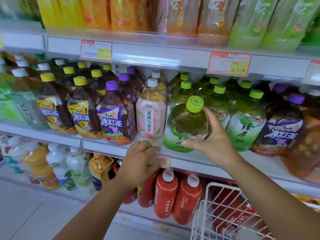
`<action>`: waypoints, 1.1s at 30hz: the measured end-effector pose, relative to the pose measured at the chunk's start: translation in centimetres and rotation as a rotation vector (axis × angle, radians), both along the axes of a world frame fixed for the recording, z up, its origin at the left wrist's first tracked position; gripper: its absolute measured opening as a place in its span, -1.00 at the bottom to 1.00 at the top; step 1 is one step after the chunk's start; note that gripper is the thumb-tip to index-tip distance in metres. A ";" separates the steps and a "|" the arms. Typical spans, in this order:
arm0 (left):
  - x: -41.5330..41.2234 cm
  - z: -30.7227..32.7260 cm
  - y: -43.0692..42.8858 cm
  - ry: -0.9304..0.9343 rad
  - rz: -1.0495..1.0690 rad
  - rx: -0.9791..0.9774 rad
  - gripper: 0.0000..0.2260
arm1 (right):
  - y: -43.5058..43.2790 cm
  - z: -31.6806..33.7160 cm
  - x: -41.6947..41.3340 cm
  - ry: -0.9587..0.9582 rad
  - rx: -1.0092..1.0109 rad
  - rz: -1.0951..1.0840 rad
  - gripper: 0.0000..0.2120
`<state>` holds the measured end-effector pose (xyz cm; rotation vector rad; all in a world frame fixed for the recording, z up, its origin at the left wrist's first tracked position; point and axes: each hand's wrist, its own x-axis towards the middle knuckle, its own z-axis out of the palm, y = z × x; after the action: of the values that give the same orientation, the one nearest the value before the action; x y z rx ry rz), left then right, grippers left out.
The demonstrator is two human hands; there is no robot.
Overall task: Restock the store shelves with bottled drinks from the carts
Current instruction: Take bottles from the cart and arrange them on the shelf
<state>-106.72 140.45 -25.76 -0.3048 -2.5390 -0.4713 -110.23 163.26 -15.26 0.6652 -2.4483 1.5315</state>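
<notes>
A large green tea bottle [186, 125] with a lime cap stands tilted at the front edge of the middle shelf [107, 147]. My right hand [213, 137] grips its right side, thumb under the label and fingers by the neck. My left hand [140, 158] rests on the shelf's front edge to the left of the bottle, its fingers curled with nothing in them. Behind and to the right stand more green tea bottles [245, 122]. A pink peach oolong bottle [151, 111] stands just left of the held bottle.
Iced tea bottles with yellow caps [83, 110] and purple caps [114, 115] fill the shelf's left side. Red bottles [166, 193] stand on the lower shelf. A white wire cart [223, 215] sits at the bottom right. Price tags [229, 63] hang on the upper shelf rail.
</notes>
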 end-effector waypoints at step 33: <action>2.5 6.8 6.8 -0.584 0.482 0.117 -0.41 | 0.0 -1.7 -0.1 -0.230 0.181 0.061 -0.20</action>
<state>-104.23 147.24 -18.98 0.5613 -2.9811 -0.5715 -110.36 163.25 -16.92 0.6298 -2.7883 1.4951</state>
